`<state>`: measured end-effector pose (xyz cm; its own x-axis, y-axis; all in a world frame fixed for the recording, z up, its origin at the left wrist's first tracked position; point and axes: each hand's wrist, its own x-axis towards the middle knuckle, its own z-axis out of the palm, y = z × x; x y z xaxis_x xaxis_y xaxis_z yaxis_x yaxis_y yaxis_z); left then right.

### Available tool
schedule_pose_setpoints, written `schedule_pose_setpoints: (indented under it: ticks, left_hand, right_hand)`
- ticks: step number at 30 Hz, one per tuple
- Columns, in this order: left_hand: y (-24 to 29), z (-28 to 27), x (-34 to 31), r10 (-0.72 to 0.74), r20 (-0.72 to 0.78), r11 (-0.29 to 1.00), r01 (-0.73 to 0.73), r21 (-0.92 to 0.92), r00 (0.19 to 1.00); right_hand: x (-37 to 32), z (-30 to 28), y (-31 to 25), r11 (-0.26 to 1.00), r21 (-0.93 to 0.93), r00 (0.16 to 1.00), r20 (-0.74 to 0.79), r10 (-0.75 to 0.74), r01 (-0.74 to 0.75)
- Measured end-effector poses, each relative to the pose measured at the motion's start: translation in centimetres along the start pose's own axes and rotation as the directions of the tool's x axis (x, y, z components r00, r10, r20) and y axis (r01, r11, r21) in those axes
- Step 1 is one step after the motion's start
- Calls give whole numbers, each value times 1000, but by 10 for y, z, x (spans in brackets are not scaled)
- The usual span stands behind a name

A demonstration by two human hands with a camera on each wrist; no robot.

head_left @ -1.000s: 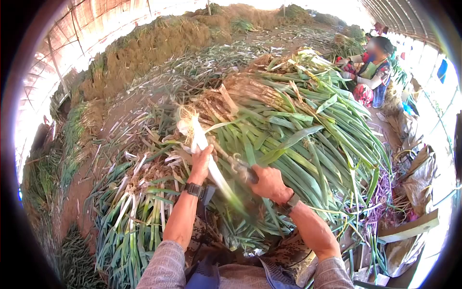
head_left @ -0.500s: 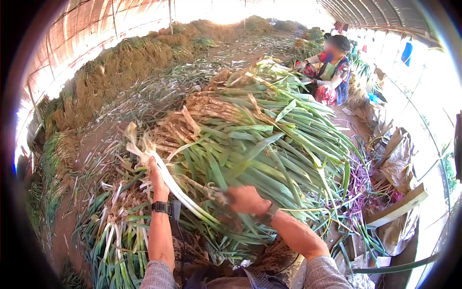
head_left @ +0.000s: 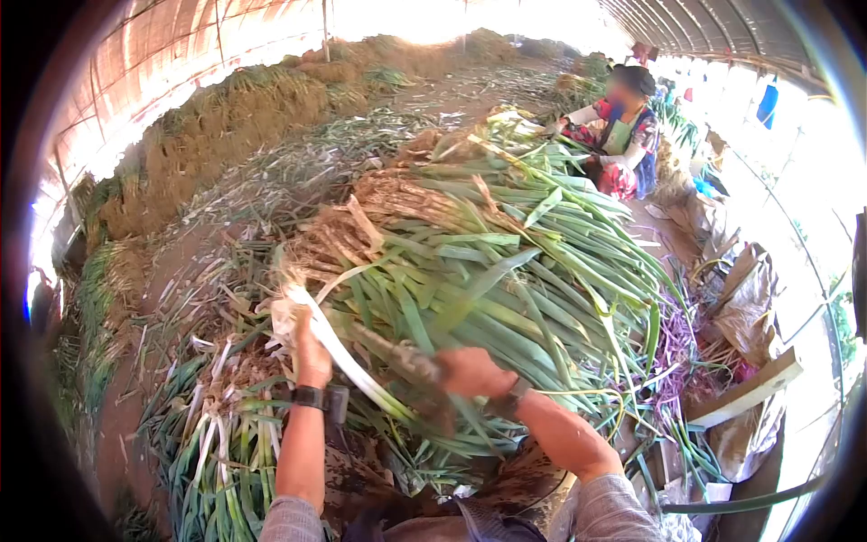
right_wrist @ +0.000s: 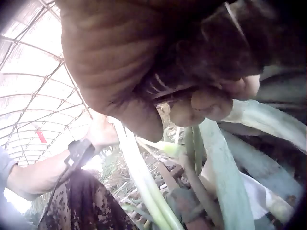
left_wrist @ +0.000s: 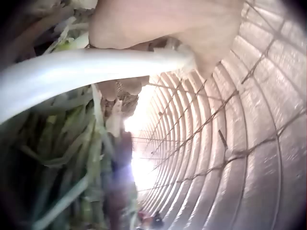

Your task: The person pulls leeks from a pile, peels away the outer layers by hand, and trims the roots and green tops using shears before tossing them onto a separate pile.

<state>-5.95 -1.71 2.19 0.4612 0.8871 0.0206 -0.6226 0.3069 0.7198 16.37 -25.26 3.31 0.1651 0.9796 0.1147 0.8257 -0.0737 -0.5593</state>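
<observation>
Below the middle of the head view, my left hand (head_left: 313, 355) grips green onions (head_left: 352, 369) by their white stems near the root end, with the green ends slanting down to the right. The left wrist view shows a white stem (left_wrist: 72, 69) running out under the fingers. My right hand (head_left: 476, 372) is curled round the dark end of a stick-like tool (head_left: 404, 358), whose shaft points up-left toward the held stems; motion blurs it. In the right wrist view this hand hides much of the tool, and the held stems (right_wrist: 144, 177) pass beside it.
A large heap of green onions (head_left: 515, 271) lies right in front. Trimmed onions (head_left: 221, 465) are stacked at lower left. A person (head_left: 623, 144) crouches beyond the heap at right. A wooden board (head_left: 745, 388) and plastic sheeting (head_left: 745, 298) lie at right.
The head view has turned to the right since the first frame. Over the last half second my left hand has drawn the onions slightly down and right. My right hand still grips the tool.
</observation>
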Motion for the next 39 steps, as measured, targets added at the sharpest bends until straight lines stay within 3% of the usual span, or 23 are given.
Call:
schedule_pose_setpoints:
  ticks: [1,2,5,7,8,9,12,14,17,18,23,24,25,26,27,28,29,31,32,33,35,37,39]
  left_hand:
    - [-31,-57,27,-47,-47,978,55,200,998]
    - [-31,-16,-2,-114,-163,944,158,290,980]
    - [-65,-29,-18,-173,-224,710,279,647,959]
    - [-33,-2,-24,-322,-133,794,344,501,937]
    - [-30,-24,-4,-286,-85,815,289,502,954]
    - [-7,5,-7,-202,-181,852,264,453,963]
    - [40,11,16,7,24,894,-17,448,1000]
    - [30,6,13,65,-60,915,-35,402,996]
    - [-6,-29,28,-53,-176,892,125,434,983]
    - [2,-42,50,4,-240,934,82,349,971]
    - [136,55,13,299,63,886,-301,354,952]
    - [150,57,-4,203,24,733,-168,659,979]
    - [135,44,-11,175,31,597,-131,791,984]
    - [104,9,-11,73,199,560,-205,802,977]
    - [74,-6,-20,6,138,482,-124,867,990]
    - [54,-13,-27,-6,83,715,-54,697,997]
    - [48,-37,-19,-25,33,714,-6,700,999]
    - [75,-46,-10,186,-20,798,-139,587,982]
    - [94,-70,13,374,-8,721,-285,631,928]
    - [139,-58,10,352,-56,690,-218,690,934]
    - [227,-52,20,650,109,385,-450,806,752]
    - [332,-62,27,727,184,195,-455,869,661]
    - [423,-35,6,747,281,-55,-365,929,603]
  right_hand:
    - [0,-2,-1,1000,2,1000,-1,-11,11]
    - [-1,-4,-1,1000,20,1000,-31,4,-3]
    - [-5,-6,-1,998,59,998,-64,17,-14]
    - [-7,-7,0,999,52,998,-67,11,-8]
    - [-9,-9,1,999,54,998,-61,2,1]
    - [-12,-13,1,998,62,998,-66,2,2]
    - [-13,-15,7,998,55,999,-42,-1,3]
    - [-14,-18,5,999,45,1000,-22,-12,13]
    - [-22,-10,0,997,6,996,41,-75,75]
    - [-20,-11,2,993,-15,991,74,-113,115]
    - [-25,-6,2,989,9,983,107,-150,150]
    - [-24,-5,5,993,16,993,-7,-116,117]
    - [-18,-9,7,995,24,988,-130,-89,92]
    - [-14,-11,7,1000,6,998,-59,-30,30]
    - [-13,-11,4,999,14,997,-64,-49,50]
    - [-13,-12,0,997,15,996,-28,-81,82]
    - [-11,-13,-2,994,12,994,9,-109,109]
    - [-18,0,8,995,-20,994,34,-100,101]
    - [-19,-1,11,999,-18,997,59,-49,50]
    - [-16,-4,15,1000,-22,997,72,-9,10]
    - [-18,-8,20,1000,-18,996,85,16,-15]
    - [-21,-11,21,980,-52,980,55,193,-190]
    - [-24,-10,27,983,-62,979,95,180,-175]
